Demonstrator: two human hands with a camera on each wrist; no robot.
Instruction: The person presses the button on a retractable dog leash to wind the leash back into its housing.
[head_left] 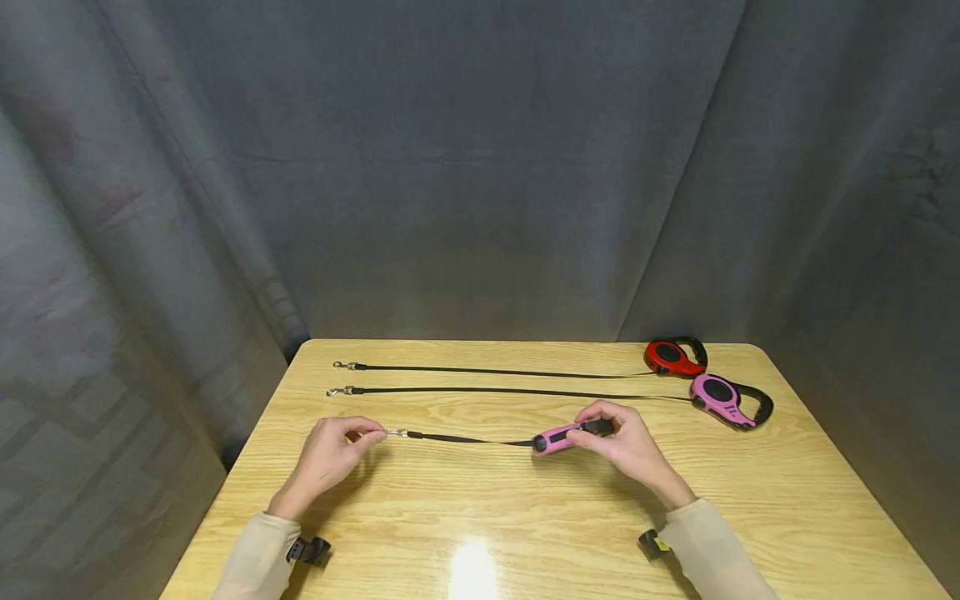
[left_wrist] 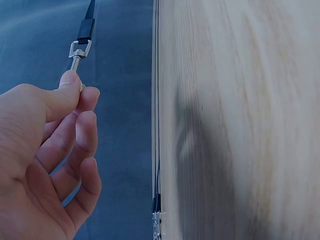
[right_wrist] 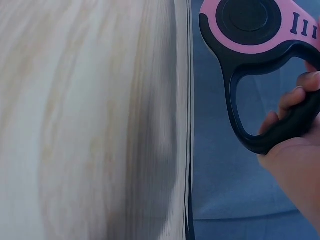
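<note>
My right hand (head_left: 630,446) grips the black handle (right_wrist: 302,117) of a pink retractable dog leash (head_left: 555,439), held up on edge over the table's middle. Its round casing, with a black disc (right_wrist: 248,21), faces the right wrist view. From the casing a black strap (head_left: 457,438) runs left to a silver snap hook (left_wrist: 76,62). Thumb and forefinger of my left hand (head_left: 330,457) pinch that hook, hiding its far end; the other fingers are loosely bent. Between both hands the strap stretches nearly straight above the wood.
Behind, a red retractable leash (head_left: 669,357) and another pink one (head_left: 718,397) lie at the right on the wooden table (head_left: 465,500). Their straps extend left, side by side, ending in snap hooks (head_left: 342,391). Grey curtains (head_left: 465,183) hang around the table's back and sides.
</note>
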